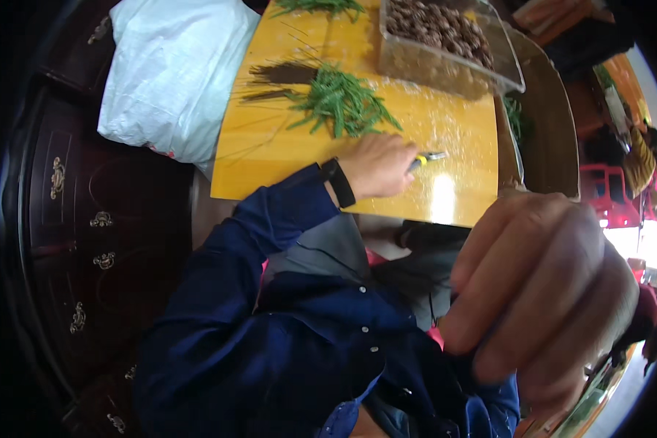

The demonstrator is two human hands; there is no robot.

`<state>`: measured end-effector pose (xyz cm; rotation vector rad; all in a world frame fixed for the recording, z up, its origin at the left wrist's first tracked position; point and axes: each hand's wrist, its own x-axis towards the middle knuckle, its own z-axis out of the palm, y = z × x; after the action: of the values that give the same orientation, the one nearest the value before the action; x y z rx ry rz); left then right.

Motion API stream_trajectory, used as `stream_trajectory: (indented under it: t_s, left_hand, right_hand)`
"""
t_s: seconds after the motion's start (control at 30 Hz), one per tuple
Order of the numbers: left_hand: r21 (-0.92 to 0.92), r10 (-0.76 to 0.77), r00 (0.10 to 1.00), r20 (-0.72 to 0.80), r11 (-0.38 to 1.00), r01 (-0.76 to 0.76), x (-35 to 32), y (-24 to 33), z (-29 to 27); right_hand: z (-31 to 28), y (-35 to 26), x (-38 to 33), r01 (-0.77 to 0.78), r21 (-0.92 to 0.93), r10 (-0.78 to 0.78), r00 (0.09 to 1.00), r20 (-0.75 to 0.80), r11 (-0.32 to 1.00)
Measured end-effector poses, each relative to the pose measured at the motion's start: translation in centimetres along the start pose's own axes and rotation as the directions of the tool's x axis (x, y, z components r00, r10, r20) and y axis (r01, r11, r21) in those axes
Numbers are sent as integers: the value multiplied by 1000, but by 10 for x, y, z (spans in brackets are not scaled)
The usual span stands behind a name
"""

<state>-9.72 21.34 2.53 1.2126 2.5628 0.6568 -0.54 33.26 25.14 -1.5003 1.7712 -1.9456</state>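
My left hand point(379, 166), with a black band at its wrist, is closed around small pliers point(420, 160) with yellow-and-dark handles. Their metal jaws point right, just above the yellow tabletop. Beside that hand, on its far side, lies a heap of green artificial sprigs point(339, 102); their dark wire stems point(285, 73) stick out to the left. Large and close to the camera at the right, my right hand point(547, 285) is raised off the table with its fingers curled. It is slightly blurred, and the inside of its grip is hidden.
A clear plastic bin point(438, 62) of brown pine cones point(438, 29) stands at the table's point(255, 175) far right. More green sprigs point(317, 6) lie at the far edge. A white sack point(175, 73) is at the left, before dark drawers point(66, 175). An open cardboard box point(551, 124) sits right.
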Motion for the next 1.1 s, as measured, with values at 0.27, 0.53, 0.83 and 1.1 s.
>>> stream_trajectory:
  t_s: [0.27, 0.53, 0.83, 1.1]
  left_hand:
    - [100, -56, 994, -97, 993, 66, -4, 6, 7]
    - [139, -26, 989, -143, 989, 46, 21, 18, 22]
    - [153, 20, 951, -307, 988, 29, 30, 11, 34]
    - [70, -10, 862, -507, 996, 53, 5, -8, -15]
  right_hand:
    - [-20, -28, -79, 69, -95, -89, 971, -221, 993]
    - [-33, -41, -134, 140, -241, -229, 889, -396, 960]
    - [-5, 48, -63, -63, -122, -6, 867, -498, 991]
    - [-105, 167, -159, -449, 78, 337, 533, -776, 890]
